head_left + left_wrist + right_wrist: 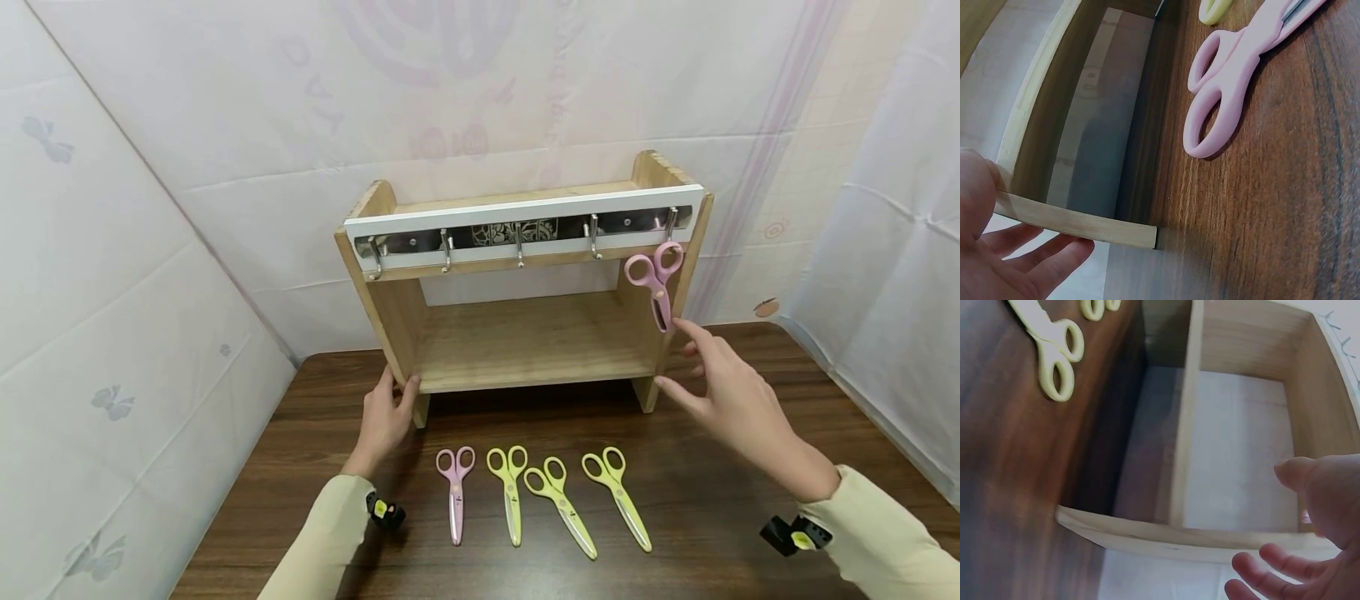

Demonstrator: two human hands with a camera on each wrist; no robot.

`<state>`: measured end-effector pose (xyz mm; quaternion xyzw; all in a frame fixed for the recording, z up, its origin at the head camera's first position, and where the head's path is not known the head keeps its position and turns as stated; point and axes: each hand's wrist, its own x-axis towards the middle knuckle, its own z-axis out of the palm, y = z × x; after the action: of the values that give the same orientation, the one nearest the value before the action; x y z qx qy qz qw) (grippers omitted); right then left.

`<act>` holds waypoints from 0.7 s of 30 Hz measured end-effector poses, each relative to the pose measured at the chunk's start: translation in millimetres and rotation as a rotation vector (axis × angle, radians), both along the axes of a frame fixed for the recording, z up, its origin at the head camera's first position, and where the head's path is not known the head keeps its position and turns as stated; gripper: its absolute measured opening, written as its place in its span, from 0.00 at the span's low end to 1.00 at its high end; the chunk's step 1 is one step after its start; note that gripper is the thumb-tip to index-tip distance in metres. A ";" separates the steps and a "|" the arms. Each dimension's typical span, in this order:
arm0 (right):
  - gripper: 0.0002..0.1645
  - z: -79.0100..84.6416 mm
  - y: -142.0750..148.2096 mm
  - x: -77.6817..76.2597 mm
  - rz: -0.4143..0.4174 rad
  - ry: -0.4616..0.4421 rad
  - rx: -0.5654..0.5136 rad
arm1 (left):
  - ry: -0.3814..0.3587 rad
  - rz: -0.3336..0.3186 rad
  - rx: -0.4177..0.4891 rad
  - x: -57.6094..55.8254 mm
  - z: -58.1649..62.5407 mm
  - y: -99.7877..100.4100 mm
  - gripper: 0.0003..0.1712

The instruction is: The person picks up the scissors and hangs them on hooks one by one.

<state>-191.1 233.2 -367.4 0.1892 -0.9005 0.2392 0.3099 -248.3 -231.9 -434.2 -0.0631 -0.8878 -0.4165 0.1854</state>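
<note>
A wooden shelf [532, 342] with a white hook rail [517, 208] across its front stands on the table. My left hand [385, 421] grips its lower left side panel [1079, 222], thumb on one side and fingers on the other. Pink scissors [656, 283] hang by a handle loop from the rightmost hook, blades down. Beside them, in front of the right side panel [1210, 540], is my right hand [738, 396], fingers spread and relaxed, the index fingertip right at the blade tip. On the table lie another pair of pink scissors [456, 492] and three yellow-green pairs [510, 492].
The other hooks [446, 250] along the rail carry nothing. A dark wood-grain table [300, 467] bears the shelf, and the loose scissors lie in a row before it, handles toward it. Pale patterned sheets [247, 133] hang behind and at both sides.
</note>
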 end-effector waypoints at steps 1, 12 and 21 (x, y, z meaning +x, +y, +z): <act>0.52 -3.6 -0.8 1.8 -0.003 -0.015 0.001 | 0.000 0.001 -0.001 0.0 0.0 0.0 0.21; 0.54 -45.9 -20.5 23.6 -0.019 -0.266 0.088 | 0.001 0.000 -0.002 -0.8 0.5 0.2 0.21; 0.52 -70.7 -37.0 36.3 0.039 -0.428 0.169 | -0.010 0.003 0.003 -0.1 0.1 0.6 0.21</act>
<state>-154.8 196.2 -438.2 0.1768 -0.9587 0.2034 0.0904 -248.5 -231.3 -434.1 -0.0597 -0.8882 -0.4177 0.1818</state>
